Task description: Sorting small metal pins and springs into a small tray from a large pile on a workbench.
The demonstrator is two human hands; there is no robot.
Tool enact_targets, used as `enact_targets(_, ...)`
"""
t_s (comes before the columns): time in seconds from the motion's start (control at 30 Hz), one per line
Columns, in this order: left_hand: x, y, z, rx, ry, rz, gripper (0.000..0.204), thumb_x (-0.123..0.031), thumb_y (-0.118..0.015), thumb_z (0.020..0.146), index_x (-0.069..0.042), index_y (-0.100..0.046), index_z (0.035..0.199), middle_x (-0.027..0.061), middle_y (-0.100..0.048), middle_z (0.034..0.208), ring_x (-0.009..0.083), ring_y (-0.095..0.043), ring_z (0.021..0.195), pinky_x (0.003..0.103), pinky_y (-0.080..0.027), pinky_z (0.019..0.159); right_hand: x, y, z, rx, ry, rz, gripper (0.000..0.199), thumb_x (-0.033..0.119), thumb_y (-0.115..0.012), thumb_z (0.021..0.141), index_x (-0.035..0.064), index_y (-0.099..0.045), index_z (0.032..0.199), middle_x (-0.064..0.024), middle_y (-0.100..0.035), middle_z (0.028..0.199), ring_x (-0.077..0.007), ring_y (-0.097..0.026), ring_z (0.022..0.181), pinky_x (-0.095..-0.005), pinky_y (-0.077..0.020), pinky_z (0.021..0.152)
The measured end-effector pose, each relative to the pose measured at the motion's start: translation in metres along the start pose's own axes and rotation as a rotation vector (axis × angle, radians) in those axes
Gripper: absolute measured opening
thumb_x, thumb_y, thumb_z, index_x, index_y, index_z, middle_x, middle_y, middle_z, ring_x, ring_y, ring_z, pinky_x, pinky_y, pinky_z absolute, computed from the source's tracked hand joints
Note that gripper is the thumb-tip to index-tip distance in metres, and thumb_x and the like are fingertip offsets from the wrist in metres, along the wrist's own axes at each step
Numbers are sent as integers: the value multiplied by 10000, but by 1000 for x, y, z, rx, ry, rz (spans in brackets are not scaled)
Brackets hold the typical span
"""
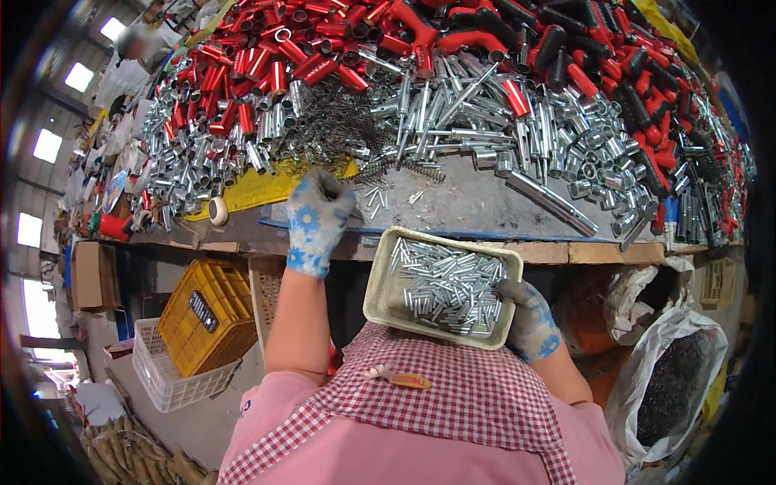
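My right hand (533, 323), in a blue-flowered work glove, grips the right rim of a cream plastic tray (374, 283). Its thumb reaches over the rim toward many short metal pins (449, 283) lying inside. The tray is held against the front edge of the workbench, just above my lap. My left hand (315, 222), in a matching glove with dark fingertips, is raised over the bench edge with its fingers curled together. Whatever is between them is hidden. Beside those fingers lie a long coil spring (404, 171) and a few loose pins (375, 200).
Red tubes (323, 69), chromed sleeves (594, 153), dark springs (335, 121) and red-black handles (558, 48) are heaped across the bench. A yellow cloth (259, 192) lies at left. Below stand a yellow crate (206, 315) and a white sack (630, 388) of dark springs.
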State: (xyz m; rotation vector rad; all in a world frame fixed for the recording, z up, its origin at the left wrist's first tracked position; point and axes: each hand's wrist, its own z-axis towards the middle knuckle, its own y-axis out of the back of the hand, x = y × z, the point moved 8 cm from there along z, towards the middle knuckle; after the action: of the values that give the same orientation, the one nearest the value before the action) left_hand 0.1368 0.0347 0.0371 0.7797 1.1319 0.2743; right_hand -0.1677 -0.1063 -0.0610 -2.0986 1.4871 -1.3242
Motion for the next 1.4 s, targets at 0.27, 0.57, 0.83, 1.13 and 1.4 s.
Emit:
enact_targets(0.27,-25,-35,-7,405,-15,-89,315,-110,-777,798,24,-670,1062,121,-719,907,181,-688,840,305,-538,750,3,0,-1,32,50,-81,482,214,-529,954,-94,-527,1325,-207,-637,1255,-265,-651,1117,-366,-524,989)
enact_targets(0.57,-8,-58,38,352,-483,628,306,-157,-706,804,-57,-700,1093,168,-672,1026,367,-637,996,473,-515,882,3,3,-1,-30,20,-50,464,135,-505,908,-89,-539,1313,-196,-658,1218,-261,-669,1076,-354,-529,972)
enact_targets(0.83,-3,-60,48,347,-594,630,319,-105,-667,786,-72,-689,1102,155,-674,1037,370,-627,1017,478,-513,896,2,-3,-1,-17,11,16,464,108,-508,890,-91,-542,1307,-210,-657,1209,-282,-669,1081,-373,-529,980)
enact_targets(1.13,-19,-64,41,425,-630,651,421,-143,-701,746,-63,-678,1159,161,-665,1062,365,-608,1045,466,-502,925,-2,2,1,3,-9,77,463,108,-529,892,-100,-533,1305,-221,-651,1215,-292,-672,1074,-398,-532,985)
enact_targets(1.4,-11,-32,54,204,-510,428,315,-184,-722,811,-64,-704,1102,170,-667,1061,367,-628,1029,461,-505,918,0,2,1,-13,-8,54,463,95,-511,903,-102,-515,1322,-217,-640,1232,-289,-663,1095,-392,-522,998)
